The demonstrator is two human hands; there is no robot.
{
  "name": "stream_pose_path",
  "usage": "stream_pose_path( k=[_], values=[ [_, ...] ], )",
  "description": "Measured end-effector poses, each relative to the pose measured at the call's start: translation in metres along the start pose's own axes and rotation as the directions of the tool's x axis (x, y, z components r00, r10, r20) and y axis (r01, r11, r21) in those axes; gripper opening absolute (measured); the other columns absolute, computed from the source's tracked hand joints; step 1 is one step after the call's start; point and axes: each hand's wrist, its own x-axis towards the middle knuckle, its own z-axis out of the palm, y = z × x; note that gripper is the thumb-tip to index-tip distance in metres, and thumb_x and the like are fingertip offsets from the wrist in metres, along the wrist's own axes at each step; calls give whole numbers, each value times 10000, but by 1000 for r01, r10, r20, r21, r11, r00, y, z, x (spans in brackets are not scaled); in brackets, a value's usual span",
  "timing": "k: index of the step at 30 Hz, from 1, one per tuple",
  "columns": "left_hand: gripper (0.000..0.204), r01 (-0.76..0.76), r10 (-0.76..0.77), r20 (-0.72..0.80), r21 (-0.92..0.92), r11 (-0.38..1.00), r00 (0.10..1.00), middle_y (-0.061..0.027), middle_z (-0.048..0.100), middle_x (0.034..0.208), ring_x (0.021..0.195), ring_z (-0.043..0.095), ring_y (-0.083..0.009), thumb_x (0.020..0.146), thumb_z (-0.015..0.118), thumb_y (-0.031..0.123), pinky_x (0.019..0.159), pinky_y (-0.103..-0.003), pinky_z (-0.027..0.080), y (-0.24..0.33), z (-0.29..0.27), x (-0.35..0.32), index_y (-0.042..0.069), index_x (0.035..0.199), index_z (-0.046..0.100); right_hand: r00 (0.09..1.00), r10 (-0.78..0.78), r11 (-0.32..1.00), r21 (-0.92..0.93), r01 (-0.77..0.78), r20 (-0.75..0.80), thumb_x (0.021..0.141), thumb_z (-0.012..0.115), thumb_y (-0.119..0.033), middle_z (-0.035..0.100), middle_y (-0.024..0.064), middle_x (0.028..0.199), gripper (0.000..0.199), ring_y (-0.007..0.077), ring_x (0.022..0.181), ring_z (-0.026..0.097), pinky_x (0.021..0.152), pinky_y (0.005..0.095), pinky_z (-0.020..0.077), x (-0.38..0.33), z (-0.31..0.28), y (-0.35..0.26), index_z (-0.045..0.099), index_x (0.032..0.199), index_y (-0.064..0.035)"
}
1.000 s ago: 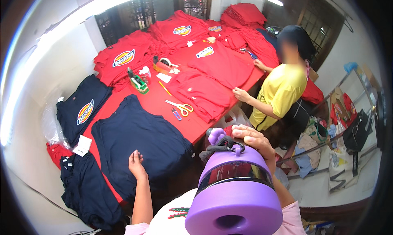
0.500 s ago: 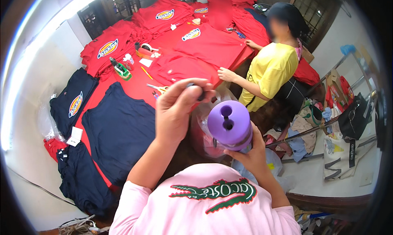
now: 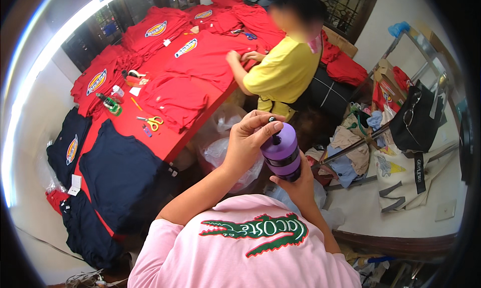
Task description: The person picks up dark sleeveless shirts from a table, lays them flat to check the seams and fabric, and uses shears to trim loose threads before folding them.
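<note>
A purple tumbler (image 3: 284, 146) with a black band stands slightly tilted in front of my chest. My right hand (image 3: 296, 187) is wrapped around its lower part from the right. Over its purple top, my left hand (image 3: 253, 140) pinches a small dark cap-like piece (image 3: 272, 119). The piece sits right at the opening in the top, partly hidden by my thumb and fingers, so I cannot tell whether it is seated there.
A red-covered table (image 3: 173, 141) bears red shirts (image 3: 195, 62), dark navy shirts (image 3: 120, 172), yellow-handled scissors (image 3: 153, 122) and a green bottle (image 3: 111, 105). Beyond it a person in yellow (image 3: 283, 70) handles red cloth. Bags hang on a metal rack (image 3: 345, 160) at right.
My left hand has brought the small dark piece down onto the tumbler's top. The tumbler now leans less toward me, showing its side. The person in yellow has drawn both hands together.
</note>
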Motion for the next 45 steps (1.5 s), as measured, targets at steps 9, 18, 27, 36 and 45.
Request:
stream_pose_path(
  k=[9,18,27,36,45],
  values=[
    [205,39,-56,101,163,986,993,-6,683,1033,1007,616,-83,955,788,141,912,-258,479,-36,84,9,11,1113,802,992,119,991,68,-117,-29,686,985,-283,631,207,1323,995,327,1212,653,1025,425,515,-12,-63,53,469,1483,12],
    [238,-138,133,546,-32,990,827,-75,766,1104,1231,653,-202,1024,643,34,1123,-359,438,-45,136,26,-19,1250,694,957,265,876,387,-289,115,626,1013,-259,698,126,1256,946,237,1176,662,1046,399,512,-46,-114,88,563,1415,5],
    [124,-8,453,884,-455,890,116,-71,798,998,1133,726,-320,1003,694,174,1235,-608,189,78,207,56,97,987,790,906,-198,653,740,-163,375,481,984,-126,709,130,1296,984,231,1226,661,1120,393,464,-10,-206,35,613,1380,20],
    [469,51,104,692,-200,978,714,-229,612,1409,1312,592,-319,1026,522,288,1129,-486,426,70,182,30,-13,1383,564,903,-281,810,424,405,-326,777,912,-509,681,210,1272,934,323,1176,680,980,472,578,38,-344,-76,532,1428,43],
    [401,425,365,926,-294,856,-93,-216,618,1376,1338,542,-331,1035,489,192,1154,-443,385,111,149,-17,-79,1292,634,179,-700,695,-601,396,-691,715,986,-276,719,79,1202,695,194,1019,681,955,359,539,208,-606,-122,678,1245,52]
  ],
)
